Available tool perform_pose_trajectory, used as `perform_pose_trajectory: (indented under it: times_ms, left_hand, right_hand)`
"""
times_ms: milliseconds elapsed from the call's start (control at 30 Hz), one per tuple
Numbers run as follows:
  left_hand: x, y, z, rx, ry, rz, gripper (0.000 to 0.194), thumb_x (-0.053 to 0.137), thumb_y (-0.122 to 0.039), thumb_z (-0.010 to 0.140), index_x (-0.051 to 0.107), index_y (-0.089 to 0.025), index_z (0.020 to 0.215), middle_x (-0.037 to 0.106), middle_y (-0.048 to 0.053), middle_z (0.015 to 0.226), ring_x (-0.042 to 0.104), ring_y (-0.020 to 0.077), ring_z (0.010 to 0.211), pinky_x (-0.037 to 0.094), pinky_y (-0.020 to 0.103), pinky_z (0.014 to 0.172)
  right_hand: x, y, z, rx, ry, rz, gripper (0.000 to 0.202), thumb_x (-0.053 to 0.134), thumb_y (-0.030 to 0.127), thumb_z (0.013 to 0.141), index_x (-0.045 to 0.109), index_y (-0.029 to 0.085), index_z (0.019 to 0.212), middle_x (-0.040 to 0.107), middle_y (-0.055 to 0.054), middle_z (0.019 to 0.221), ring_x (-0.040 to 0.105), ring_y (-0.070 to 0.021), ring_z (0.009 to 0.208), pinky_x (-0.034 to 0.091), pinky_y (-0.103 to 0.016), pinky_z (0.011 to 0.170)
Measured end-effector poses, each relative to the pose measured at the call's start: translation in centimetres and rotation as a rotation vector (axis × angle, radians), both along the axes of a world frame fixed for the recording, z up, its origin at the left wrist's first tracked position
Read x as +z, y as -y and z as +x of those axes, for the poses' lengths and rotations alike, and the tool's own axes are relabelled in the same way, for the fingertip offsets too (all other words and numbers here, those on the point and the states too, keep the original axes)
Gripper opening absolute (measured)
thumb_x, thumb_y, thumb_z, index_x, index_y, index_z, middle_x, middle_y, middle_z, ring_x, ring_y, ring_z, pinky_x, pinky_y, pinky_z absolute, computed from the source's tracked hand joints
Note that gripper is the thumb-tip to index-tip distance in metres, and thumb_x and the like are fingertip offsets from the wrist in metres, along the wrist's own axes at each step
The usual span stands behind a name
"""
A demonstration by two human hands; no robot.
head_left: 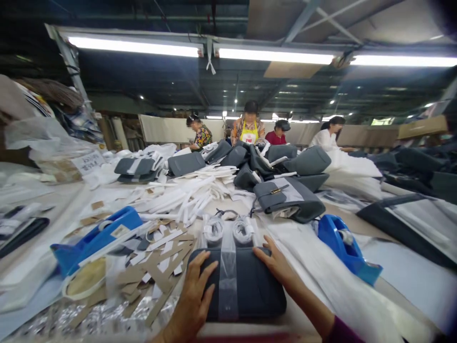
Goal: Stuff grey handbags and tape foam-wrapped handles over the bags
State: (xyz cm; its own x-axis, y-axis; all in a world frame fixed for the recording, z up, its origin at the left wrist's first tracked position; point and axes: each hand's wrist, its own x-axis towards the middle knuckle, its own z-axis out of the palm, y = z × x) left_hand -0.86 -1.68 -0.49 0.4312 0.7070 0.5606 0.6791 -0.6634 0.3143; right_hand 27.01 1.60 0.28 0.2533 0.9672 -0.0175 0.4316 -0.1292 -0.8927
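Observation:
A dark blue-grey bag (255, 290) lies flat at the table's front edge. A translucent white strip (228, 276) runs down its middle. Two wrapped white coils (213, 230) sit side by side against its top edge. My left hand (193, 295) rests on the bag's left side, fingers spread and lying on the surface. At the upper right corner, my right hand (276, 262) touches the bag with its fingers stretched out. Neither hand is closed around anything that I can see.
Blue tape dispensers stand left (96, 238) and right (346, 247). Cardboard strips (160, 267) are heaped at left. Behind lie white strips (193, 188), a buckled bag (285, 195) and a pile of grey bags (267, 157). Several people (249, 126) work across the table.

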Motion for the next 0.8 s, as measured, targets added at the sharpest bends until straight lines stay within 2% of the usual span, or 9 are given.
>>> perform_pose_trajectory:
  times_ms: [100, 200, 333, 433, 533, 600, 633, 700, 800]
  left_hand:
    - [-0.9, -1.4, 0.6, 0.222, -0.031, 0.083, 0.055, 0.045, -0.020, 0.092, 0.030, -0.023, 0.145, 0.036, 0.015, 0.144, 0.034, 0.0320, 0.134, 0.040, 0.059, 0.105]
    - [-1.5, -2.6, 1.0, 0.274, -0.104, 0.146, 0.053, 0.046, -0.027, 0.092, 0.033, -0.024, 0.143, 0.042, 0.012, 0.140, 0.038, 0.0319, 0.131, 0.043, 0.056, 0.103]
    - [-1.5, -2.6, 0.3, 0.280, -0.168, 0.205, 0.049, 0.045, -0.029, 0.092, 0.039, -0.022, 0.140, 0.047, 0.012, 0.133, 0.044, 0.0294, 0.123, 0.046, 0.049, 0.098]
    - [-0.7, -2.6, -0.3, 0.269, -0.272, 0.276, 0.043, 0.050, -0.034, 0.088, 0.051, -0.021, 0.129, 0.057, 0.012, 0.119, 0.052, 0.0319, 0.109, 0.048, 0.051, 0.089]
    - [1.9, -3.8, 1.1, 0.265, -0.371, 0.343, 0.032, 0.053, -0.035, 0.085, 0.061, -0.018, 0.111, 0.062, 0.014, 0.109, 0.054, 0.0373, 0.104, 0.045, 0.058, 0.086]
    - [4.3, -5.5, 4.0, 0.174, -0.373, 0.332, 0.031, 0.051, -0.030, 0.087, 0.060, -0.017, 0.113, 0.059, 0.015, 0.121, 0.050, 0.0365, 0.116, 0.044, 0.054, 0.092]
    - [5.6, -6.6, 5.9, 0.057, -0.361, 0.309, 0.033, 0.048, -0.023, 0.088, 0.057, -0.017, 0.119, 0.057, 0.014, 0.127, 0.049, 0.0325, 0.120, 0.043, 0.050, 0.096]
    - [7.6, -9.2, 10.0, -0.229, -0.378, 0.137, 0.039, 0.043, -0.012, 0.089, 0.051, -0.018, 0.127, 0.054, 0.011, 0.134, 0.048, 0.0232, 0.124, 0.040, 0.040, 0.104]
    - [8.7, -12.8, 15.1, -0.563, -0.422, -0.035, 0.029, 0.046, -0.022, 0.094, 0.056, -0.019, 0.121, 0.063, 0.007, 0.122, 0.055, 0.0185, 0.114, 0.035, 0.036, 0.108]
  right_hand:
    - [0.2, 0.2, -0.4, 0.003, -0.063, -0.003, 0.086, 0.056, 0.059, 0.073, 0.040, 0.007, 0.140, 0.052, -0.020, 0.135, 0.050, -0.0297, 0.126, 0.035, -0.040, 0.107]
    - [0.6, 0.1, -0.5, 0.012, -0.083, -0.011, 0.086, 0.057, 0.058, 0.072, 0.043, 0.004, 0.137, 0.052, -0.022, 0.136, 0.049, -0.0299, 0.126, 0.034, -0.039, 0.108]
    - [0.8, 0.1, -0.1, 0.007, -0.114, -0.017, 0.086, 0.059, 0.056, 0.070, 0.045, 0.004, 0.136, 0.052, -0.022, 0.135, 0.049, -0.0293, 0.127, 0.033, -0.038, 0.109]
    - [1.0, 0.3, 0.2, 0.026, -0.173, -0.041, 0.088, 0.060, 0.056, 0.069, 0.042, 0.006, 0.139, 0.053, -0.020, 0.135, 0.050, -0.0283, 0.126, 0.035, -0.037, 0.108]
    - [1.2, 0.7, 0.5, 0.032, -0.198, -0.088, 0.090, 0.061, 0.056, 0.068, 0.041, 0.005, 0.140, 0.052, -0.020, 0.136, 0.049, -0.0288, 0.127, 0.034, -0.038, 0.109]
    - [1.1, 0.9, 0.7, 0.016, -0.189, -0.127, 0.092, 0.061, 0.056, 0.066, 0.042, 0.004, 0.140, 0.049, -0.019, 0.139, 0.047, -0.0293, 0.129, 0.032, -0.037, 0.111]
    - [1.0, 0.9, 0.9, 0.008, -0.188, -0.145, 0.093, 0.061, 0.056, 0.066, 0.042, 0.004, 0.140, 0.048, -0.019, 0.141, 0.045, -0.0294, 0.131, 0.031, -0.037, 0.111]
    - [0.6, 0.7, 1.2, -0.012, -0.191, -0.176, 0.095, 0.062, 0.058, 0.063, 0.043, 0.004, 0.139, 0.046, -0.019, 0.142, 0.044, -0.0306, 0.131, 0.033, -0.037, 0.111]
    - [0.0, -0.3, 1.9, 0.034, -0.189, -0.198, 0.097, 0.064, 0.060, 0.055, 0.050, 0.007, 0.134, 0.054, -0.020, 0.134, 0.052, -0.0352, 0.123, 0.039, -0.042, 0.106]
